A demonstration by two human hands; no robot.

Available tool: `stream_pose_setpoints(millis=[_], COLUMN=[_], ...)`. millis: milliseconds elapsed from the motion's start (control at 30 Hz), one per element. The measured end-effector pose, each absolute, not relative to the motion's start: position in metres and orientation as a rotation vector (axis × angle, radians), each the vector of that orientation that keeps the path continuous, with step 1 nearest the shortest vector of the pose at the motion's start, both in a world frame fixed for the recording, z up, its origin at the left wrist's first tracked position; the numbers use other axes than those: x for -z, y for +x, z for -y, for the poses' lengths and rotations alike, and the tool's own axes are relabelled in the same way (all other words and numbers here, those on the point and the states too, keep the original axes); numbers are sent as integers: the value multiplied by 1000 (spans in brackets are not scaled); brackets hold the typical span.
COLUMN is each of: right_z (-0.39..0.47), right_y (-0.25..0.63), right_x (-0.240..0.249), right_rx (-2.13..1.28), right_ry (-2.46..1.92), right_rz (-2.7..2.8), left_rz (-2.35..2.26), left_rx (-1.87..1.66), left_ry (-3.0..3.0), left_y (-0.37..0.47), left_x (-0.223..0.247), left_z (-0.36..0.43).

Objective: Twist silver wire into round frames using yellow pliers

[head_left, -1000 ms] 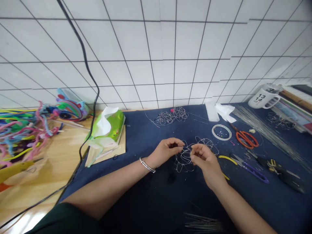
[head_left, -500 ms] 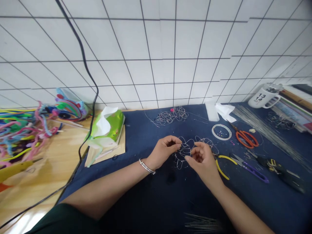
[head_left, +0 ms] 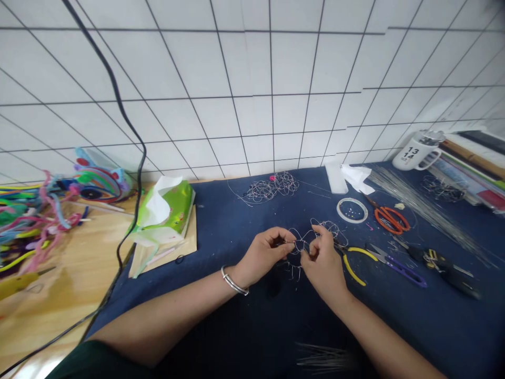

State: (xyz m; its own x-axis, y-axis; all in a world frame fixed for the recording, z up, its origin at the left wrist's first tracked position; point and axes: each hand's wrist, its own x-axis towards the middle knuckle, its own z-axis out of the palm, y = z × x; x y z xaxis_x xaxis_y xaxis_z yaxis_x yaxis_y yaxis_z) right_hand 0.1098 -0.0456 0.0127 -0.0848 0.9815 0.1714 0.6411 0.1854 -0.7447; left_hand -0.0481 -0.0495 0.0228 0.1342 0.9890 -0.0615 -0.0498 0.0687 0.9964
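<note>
Between my two hands is a piece of thin silver wire bent into loops (head_left: pixel 300 244), held above the dark blue cloth (head_left: pixel 221 210). My left hand (head_left: pixel 268 248) pinches its left side between thumb and fingertips. On its right side, my right hand (head_left: pixel 323 258) has closed its thumb and curled fingers on the wire, with the index finger raised. Smaller wire loops hang below, toward me. Just behind my right hand lies another looped wire shape (head_left: pixel 330 229). Pliers with yellow handles (head_left: pixel 355 266) lie to the right of that hand, their jaws partly hidden.
Looped wire shapes (head_left: pixel 272 188) lie near the wall. To the right are orange-handled scissors (head_left: pixel 391 219), purple snips (head_left: pixel 406 271), a ring-shaped dish (head_left: pixel 352 210), long straight wires (head_left: pixel 426 210) and a mug (head_left: pixel 418 151). A tissue pack (head_left: pixel 169 210) and black cable (head_left: pixel 122 110) are at left.
The wire piece has been turned and now sits flatter between my hands. My right index finger has lifted. The whole view has shifted slightly, so the table things appear further left.
</note>
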Motion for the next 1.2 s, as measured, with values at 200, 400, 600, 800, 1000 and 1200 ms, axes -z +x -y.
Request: stream_pose_setpoints(millis=[200,400,600,800,1000,1200], right_z=[45,46,47,48,47,46], right_y=[113,113,113,115,117,118], right_x=[-20,-27,-25,-26,-29,-27], right_rx=[-803,-890,-927,-943,-1029,-1158], right_ry=[-1449,-1350,-1317,-1286,-1239,-1216], right_rz=[1783,1727,1684,1681,1633,1579], left_rz=[-1080,-1035,-1022,-1007,-1009,-1014], left_rx=[-1150,-1160,-1175,-1159,-1138,-1136], left_ry=[1128,1092,1088,1084,1085,1112], left_y=[-51,-53,-53,-53,-53,-54], left_x=[-22,-19,-18,-19,-18,-18], left_z=[45,42,41,41,41,41])
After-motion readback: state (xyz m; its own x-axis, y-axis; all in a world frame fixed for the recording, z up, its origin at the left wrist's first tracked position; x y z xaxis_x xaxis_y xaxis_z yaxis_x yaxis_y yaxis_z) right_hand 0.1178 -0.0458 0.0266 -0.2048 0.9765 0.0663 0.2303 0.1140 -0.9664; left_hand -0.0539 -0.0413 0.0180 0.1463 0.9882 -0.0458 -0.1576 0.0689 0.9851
